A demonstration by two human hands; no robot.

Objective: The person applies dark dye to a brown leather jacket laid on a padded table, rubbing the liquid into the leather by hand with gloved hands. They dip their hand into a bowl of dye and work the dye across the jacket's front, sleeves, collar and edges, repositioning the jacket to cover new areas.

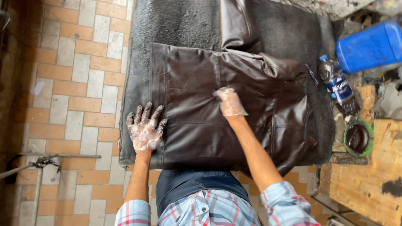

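One dark brown leather jacket (234,104) lies spread flat on one grey mat (184,25). Two gloved hands rest on it: the left hand (144,127), fingers splayed open, presses the jacket's left edge; the right hand (229,101), closed, presses its middle, what it holds unclear. By the mat's right edge stand one bottle (338,86), one blue jug (370,44) and one green-rimmed bowl (358,138).

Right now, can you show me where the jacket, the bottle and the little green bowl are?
leather jacket (197,125), head view, on its flat back panel.
plastic bottle (337,86), head view, on its label.
green bowl (370,133), head view, on its right rim.
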